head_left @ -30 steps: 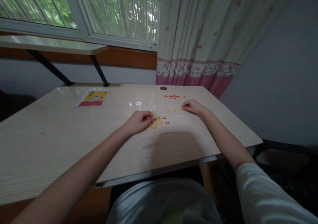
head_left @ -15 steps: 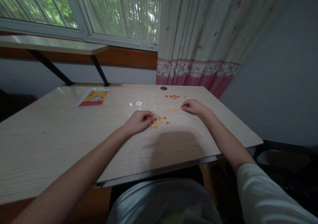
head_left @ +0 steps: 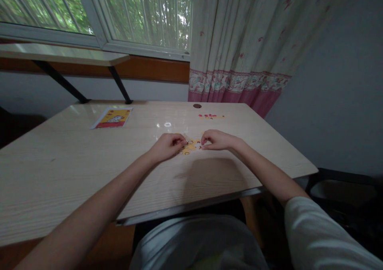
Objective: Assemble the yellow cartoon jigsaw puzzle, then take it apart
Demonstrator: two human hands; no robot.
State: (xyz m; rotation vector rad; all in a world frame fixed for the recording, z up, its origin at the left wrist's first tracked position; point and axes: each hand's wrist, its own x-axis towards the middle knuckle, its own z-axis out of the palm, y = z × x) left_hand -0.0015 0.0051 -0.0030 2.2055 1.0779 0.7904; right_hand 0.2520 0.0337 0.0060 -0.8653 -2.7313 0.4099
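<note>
Small yellow jigsaw puzzle pieces [head_left: 190, 147] with dark and red markings lie bunched on the table between my two hands. My left hand [head_left: 168, 146] rests at the left side of the bunch, thumb and fingers pinched on a piece that is mostly hidden. From the right, my right hand [head_left: 218, 139] reaches in with curved fingers, thumb and fingertips at a puzzle piece [head_left: 198, 145] at the bunch's right edge. Farther back lies a row of red and yellow pieces [head_left: 211, 116].
A yellow and red picture sheet [head_left: 113, 118] lies at the back left of the pale wooden table [head_left: 83, 162]. A round hole [head_left: 197, 106] sits near the rear edge. Black struts [head_left: 119, 85] hold a raised shelf [head_left: 66, 54]; a curtain [head_left: 239, 62] hangs behind.
My right hand has moved left and toward me, from the short yellow row to the bunch's right edge. My left hand has stayed in place.
</note>
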